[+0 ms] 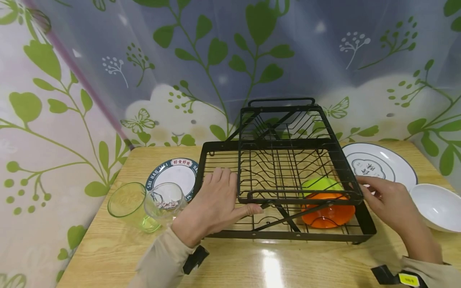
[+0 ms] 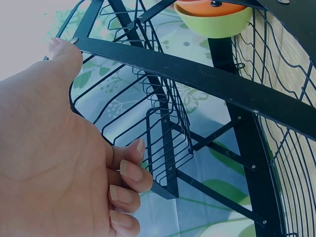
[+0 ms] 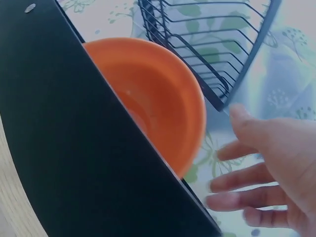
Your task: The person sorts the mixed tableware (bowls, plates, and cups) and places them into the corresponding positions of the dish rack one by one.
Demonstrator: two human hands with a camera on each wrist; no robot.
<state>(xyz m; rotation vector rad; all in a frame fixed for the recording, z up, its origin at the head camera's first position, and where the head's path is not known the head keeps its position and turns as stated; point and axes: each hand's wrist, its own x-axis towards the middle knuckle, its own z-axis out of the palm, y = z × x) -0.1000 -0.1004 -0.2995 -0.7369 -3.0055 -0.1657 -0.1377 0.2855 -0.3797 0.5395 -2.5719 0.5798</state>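
Note:
A black two-tier dish rack (image 1: 288, 236) stands on the table, its smaller upper tier raised on crossed struts. My left hand (image 1: 219, 202) is at the upper tier's left side, thumb at the front corner, fingers loosely bent. In the left wrist view those fingers (image 2: 129, 196) wrap round no bar. My right hand (image 1: 394, 202) is at the upper tier's right front corner. Its fingers (image 3: 237, 197) are spread apart, the thumb close to the corner; contact is unclear. An orange bowl (image 1: 327, 216) and a lime green bowl (image 1: 320, 185) lie in the lower tier, partly hidden by the upper one.
Left of the rack are a green-tinted glass (image 1: 126, 204), a clear glass (image 1: 163, 198) and a dark-rimmed plate (image 1: 173, 176). At the right lie a large white plate (image 1: 392, 162) and a white bowl (image 1: 437, 206). A leaf-patterned curtain (image 1: 216, 60) hangs behind the table (image 1: 223, 264).

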